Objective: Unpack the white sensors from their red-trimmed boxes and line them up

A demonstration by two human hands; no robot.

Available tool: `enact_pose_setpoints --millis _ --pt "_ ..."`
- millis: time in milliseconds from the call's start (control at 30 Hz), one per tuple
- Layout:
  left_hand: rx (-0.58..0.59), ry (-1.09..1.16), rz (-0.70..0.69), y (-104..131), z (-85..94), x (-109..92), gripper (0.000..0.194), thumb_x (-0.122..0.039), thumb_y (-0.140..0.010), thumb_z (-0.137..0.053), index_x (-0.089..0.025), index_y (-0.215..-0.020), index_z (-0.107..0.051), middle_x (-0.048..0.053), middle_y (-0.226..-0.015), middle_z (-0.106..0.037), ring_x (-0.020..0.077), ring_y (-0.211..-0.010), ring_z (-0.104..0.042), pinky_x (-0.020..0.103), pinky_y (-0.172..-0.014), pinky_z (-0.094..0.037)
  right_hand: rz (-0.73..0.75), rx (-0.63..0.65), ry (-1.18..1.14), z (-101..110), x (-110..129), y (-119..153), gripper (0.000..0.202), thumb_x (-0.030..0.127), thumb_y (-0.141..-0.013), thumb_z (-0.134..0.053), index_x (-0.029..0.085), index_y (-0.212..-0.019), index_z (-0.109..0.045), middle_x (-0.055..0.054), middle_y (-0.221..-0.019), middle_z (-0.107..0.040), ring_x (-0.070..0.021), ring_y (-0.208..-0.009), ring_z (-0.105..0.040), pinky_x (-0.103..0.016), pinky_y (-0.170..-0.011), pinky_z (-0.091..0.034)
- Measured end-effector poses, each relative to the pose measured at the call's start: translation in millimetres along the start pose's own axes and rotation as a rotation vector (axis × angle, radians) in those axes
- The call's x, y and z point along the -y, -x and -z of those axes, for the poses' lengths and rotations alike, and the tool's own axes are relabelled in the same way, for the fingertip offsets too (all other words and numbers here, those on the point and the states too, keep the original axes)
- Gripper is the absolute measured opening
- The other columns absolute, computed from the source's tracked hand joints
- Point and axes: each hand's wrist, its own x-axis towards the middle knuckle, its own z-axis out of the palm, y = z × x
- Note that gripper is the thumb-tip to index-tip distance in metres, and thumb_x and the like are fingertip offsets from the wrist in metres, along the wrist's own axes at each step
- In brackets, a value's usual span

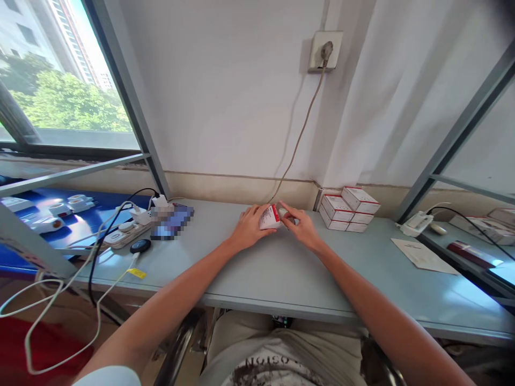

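My left hand [250,228] is wrapped round a small white cardboard box [267,218] with a red band and printed lines, tilted above the grey table. Close by its red end, the fingers of my right hand [300,228] are pinched on a small whitish piece [283,213]. Fingers hide most of that piece, so its kind cannot be made out. Whether it touches the box is unclear.
White boxes with red edges [349,210] are stacked at the back right, near a sheet of paper [422,255]. On the left are a power strip [127,236], a phone [173,222], a black round device [140,246] and loose cables. A corded plug [326,52] sits in the wall socket.
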Motion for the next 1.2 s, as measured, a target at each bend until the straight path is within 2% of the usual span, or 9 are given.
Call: enact_pose_setpoints --millis 133,267,367,533,567,667,767,933,1200 --pt "0.014 -0.008 -0.023 0.9 -1.3 -1.7 0.080 -0.054 -0.089 -0.085 -0.035 -0.158 -0.048 0.009 -0.141 -0.062 0.0354 -0.131 -0.058 0.052 -0.116 -0.040 -0.028 -0.044 -0.012 -1.7 -3.2 -0.7 0.050 0.040 -0.092 -0.068 0.028 -0.141 -0.065 -0.003 -0.103 -0.080 -0.0260 -0.107 -0.068 -0.052 -0.109 -0.047" --pt "0.017 -0.019 -0.030 1.0 -1.7 -3.0 0.081 -0.053 -0.089 -0.085 -0.035 -0.158 -0.048 0.009 -0.141 -0.062 0.0351 -0.129 -0.059 0.051 -0.113 -0.041 -0.060 -0.063 -0.137 -4.3 -9.6 -2.1 0.036 0.042 -0.088 -0.075 0.025 -0.118 -0.063 -0.006 -0.108 -0.079 -0.0260 -0.104 -0.072 -0.046 -0.096 -0.054" --pt "0.024 -0.026 -0.032 0.8 -1.7 -3.5 0.083 -0.051 -0.088 -0.087 -0.034 -0.159 -0.047 0.009 -0.142 -0.062 0.0352 -0.130 -0.059 0.051 -0.114 -0.041 -0.016 -0.028 -0.126 -3.0 -10.7 -3.1 0.022 0.042 -0.088 -0.073 0.025 -0.102 -0.067 -0.006 -0.109 -0.077 -0.0245 -0.102 -0.069 -0.043 -0.094 -0.053" --pt "0.029 -0.044 -0.066 1.3 -1.4 -3.9 0.082 -0.051 -0.089 -0.087 -0.034 -0.158 -0.047 0.010 -0.143 -0.062 0.0350 -0.130 -0.059 0.050 -0.112 -0.042 -0.016 0.048 -0.092 -0.8 -12.5 -4.4 0.034 0.037 -0.088 -0.068 0.026 -0.120 -0.074 -0.001 -0.090 -0.072 -0.0207 -0.082 -0.061 -0.038 -0.083 -0.050" --pt "0.031 -0.048 -0.077 1.5 -1.2 -3.9 0.082 -0.051 -0.089 -0.086 -0.034 -0.159 -0.047 0.010 -0.144 -0.062 0.0350 -0.130 -0.058 0.050 -0.112 -0.042 -0.023 0.055 -0.087 -1.2 -13.6 -4.6 0.033 0.036 -0.088 -0.068 0.026 -0.119 -0.075 0.000 -0.085 -0.070 -0.0201 -0.078 -0.059 -0.037 -0.080 -0.049" --pt "0.031 -0.056 -0.105 2.0 -0.8 -3.2 0.083 -0.052 -0.089 -0.086 -0.035 -0.160 -0.046 0.010 -0.146 -0.061 0.0355 -0.133 -0.058 0.050 -0.114 -0.041 -0.022 0.074 -0.079 -3.0 -16.9 -5.0 0.016 0.036 -0.088 -0.066 0.024 -0.094 -0.074 0.000 -0.080 -0.067 -0.0189 -0.074 -0.055 -0.034 -0.073 -0.045" --pt "0.024 -0.066 -0.115 1.6 -0.9 -1.3 0.083 -0.052 -0.089 -0.086 -0.034 -0.160 -0.047 0.010 -0.145 -0.062 0.0360 -0.133 -0.058 0.050 -0.115 -0.040 -0.016 0.107 -0.058 -3.8 -18.2 -4.8 0.018 0.037 -0.090 -0.063 0.023 -0.080 -0.067 0.000 -0.078 -0.064 -0.0180 -0.071 -0.053 -0.032 -0.069 -0.042" --pt "0.028 -0.164 -0.112 0.2 -1.8 2.0 0.083 -0.052 -0.090 -0.085 -0.031 -0.161 -0.046 0.011 -0.147 -0.061 0.0349 -0.133 -0.058 0.048 -0.112 -0.042 -0.002 0.156 0.024 -2.1 -20.1 -5.1 0.017 0.036 -0.091 -0.060 0.024 -0.083 -0.068 -0.001 -0.084 -0.066 -0.0186 -0.074 -0.055 -0.032 -0.071 -0.043" --pt "0.017 -0.315 -0.161 1.0 -1.7 -0.7 0.081 -0.051 -0.092 -0.084 -0.029 -0.161 -0.047 0.012 -0.146 -0.062 0.0339 -0.131 -0.059 0.048 -0.111 -0.042 0.030 0.213 0.208 0.3 -25.4 -8.1 0.011 0.020 -0.088 -0.060 0.023 -0.080 -0.067 -0.001 -0.086 -0.067 -0.0189 -0.078 -0.059 -0.032 -0.076 -0.044"
